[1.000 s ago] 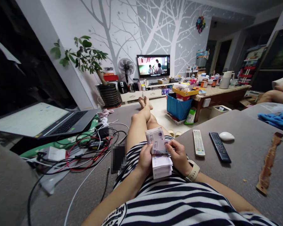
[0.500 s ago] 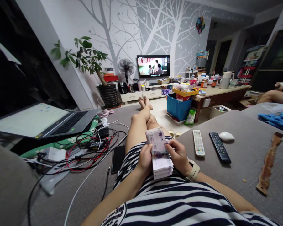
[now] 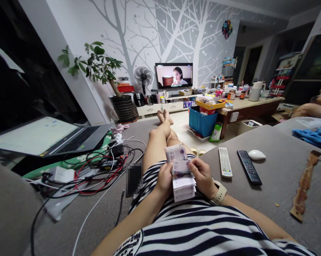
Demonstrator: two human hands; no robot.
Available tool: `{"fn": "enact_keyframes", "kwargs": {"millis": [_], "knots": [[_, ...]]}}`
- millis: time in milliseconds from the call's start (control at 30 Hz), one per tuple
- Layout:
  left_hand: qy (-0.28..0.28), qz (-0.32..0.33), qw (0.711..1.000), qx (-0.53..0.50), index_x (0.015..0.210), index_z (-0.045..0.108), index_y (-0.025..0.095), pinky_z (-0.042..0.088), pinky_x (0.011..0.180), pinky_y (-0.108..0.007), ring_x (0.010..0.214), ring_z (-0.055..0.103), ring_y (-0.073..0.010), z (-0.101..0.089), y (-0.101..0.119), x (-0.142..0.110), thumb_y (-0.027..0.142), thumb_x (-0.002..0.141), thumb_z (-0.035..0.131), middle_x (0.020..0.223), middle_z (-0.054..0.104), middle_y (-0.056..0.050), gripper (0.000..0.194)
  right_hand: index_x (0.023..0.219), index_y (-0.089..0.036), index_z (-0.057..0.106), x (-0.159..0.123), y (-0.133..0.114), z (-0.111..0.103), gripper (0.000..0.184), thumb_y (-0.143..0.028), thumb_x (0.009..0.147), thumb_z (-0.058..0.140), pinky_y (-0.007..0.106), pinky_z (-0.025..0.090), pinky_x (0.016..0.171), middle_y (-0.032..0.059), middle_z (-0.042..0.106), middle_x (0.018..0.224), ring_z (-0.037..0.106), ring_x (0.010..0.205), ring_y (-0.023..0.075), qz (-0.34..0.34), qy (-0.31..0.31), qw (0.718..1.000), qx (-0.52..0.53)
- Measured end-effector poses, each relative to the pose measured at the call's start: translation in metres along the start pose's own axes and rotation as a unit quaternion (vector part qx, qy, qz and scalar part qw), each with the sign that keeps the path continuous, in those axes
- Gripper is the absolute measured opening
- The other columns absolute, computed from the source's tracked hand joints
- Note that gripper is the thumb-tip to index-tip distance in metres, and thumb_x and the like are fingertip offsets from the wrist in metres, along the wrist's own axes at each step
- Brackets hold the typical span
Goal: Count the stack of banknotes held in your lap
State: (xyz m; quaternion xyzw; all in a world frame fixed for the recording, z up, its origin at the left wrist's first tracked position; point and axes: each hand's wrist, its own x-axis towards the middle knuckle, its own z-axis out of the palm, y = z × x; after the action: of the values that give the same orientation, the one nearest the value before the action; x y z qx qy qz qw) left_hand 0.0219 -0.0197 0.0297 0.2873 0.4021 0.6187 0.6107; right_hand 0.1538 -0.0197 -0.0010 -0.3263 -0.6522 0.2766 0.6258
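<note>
In the head view, I see the left hand (image 3: 164, 179) pinching paper money (image 3: 184, 191) over the stripy clothes (image 3: 187, 227), and the right hand (image 3: 203, 176), nearly closed, pinches the front note (image 3: 181, 168); that note just slid lower, so going through them seems partway done

The left hand (image 3: 164, 180) and right hand (image 3: 203, 176) are close together but apart, both curled inward. The left thumb lies uppermost and points forward, the fingers bent out of sight beneath; the right thumb and fingertips draw together in a pinch. The left forearm (image 3: 139, 217) slants up to the right, the right forearm (image 3: 252, 215) up to the left. Ahead, the bare legs (image 3: 157, 142) stretch out, crossed near the feet (image 3: 167, 117).
</note>
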Motion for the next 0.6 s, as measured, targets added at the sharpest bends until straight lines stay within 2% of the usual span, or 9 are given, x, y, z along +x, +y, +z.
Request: {"fn": "enact_keyframes", "kwargs": {"millis": [133,300,400,500,600], "knots": [[-0.02,0.016,0.999,0.044,0.068,0.067,0.015,0.051,0.07,-0.034,0.067,0.064,-0.0216,0.003,0.005,-0.005,0.021,0.078,0.054,0.068,0.071,-0.005,0.017,0.068,-0.019,0.051,0.0,-0.001,0.0,0.025,-0.031,0.09,0.05,0.025,0.032,0.056,-0.0029,0.047,0.061,0.041,0.058,0.0121,-0.001,0.001,1.0,0.003],[-0.021,0.003,0.999,0.036,0.068,0.067,0.016,0.052,0.071,-0.034,0.074,0.067,-0.0246,0.003,0.005,-0.004,0.022,0.08,0.052,0.067,0.071,-0.005,0.02,0.067,-0.019,0.05,-0.001,0.001,0.0,0.028,-0.035,0.091,0.049,0.025,0.032,0.056,-0.0029,0.046,0.06,0.041,0.058,0.0124,0.0,-0.001,1.0,0.001],[-0.037,0.008,0.999,0.019,0.072,0.067,0.015,0.052,0.072,-0.035,0.077,0.068,-0.026,-0.002,-0.002,0.001,0.027,0.075,0.061,0.069,0.072,-0.006,0.014,0.065,-0.019,0.051,-0.003,0.002,-0.001,0.033,-0.038,0.092,0.047,0.026,0.033,0.056,-0.0024,0.046,0.058,0.041,0.057,0.0129,0.004,-0.004,1.0,-0.001],[-0.05,0.015,0.999,0.001,0.078,0.067,0.013,0.052,0.077,-0.037,0.077,0.069,-0.0253,-0.006,-0.008,0.006,0.033,0.067,0.068,0.075,0.073,-0.007,0.022,0.062,-0.019,0.054,-0.003,0.003,0.0,0.043,-0.041,0.095,0.039,0.027,0.037,0.059,0.0003,0.052,0.058,0.047,0.058,0.0142,0.008,-0.022,1.0,0.012],[-0.057,0.013,0.998,-0.009,0.081,0.067,0.013,0.053,0.081,-0.039,0.084,0.069,-0.0272,-0.007,-0.01,0.006,0.033,0.069,0.067,0.08,0.074,-0.01,0.023,0.061,-0.019,0.054,-0.001,0.007,0.0,0.041,-0.043,0.093,0.044,0.027,0.038,0.06,0.0001,0.055,0.057,0.049,0.058,0.0139,0.032,-0.009,0.999,0.007]]}}
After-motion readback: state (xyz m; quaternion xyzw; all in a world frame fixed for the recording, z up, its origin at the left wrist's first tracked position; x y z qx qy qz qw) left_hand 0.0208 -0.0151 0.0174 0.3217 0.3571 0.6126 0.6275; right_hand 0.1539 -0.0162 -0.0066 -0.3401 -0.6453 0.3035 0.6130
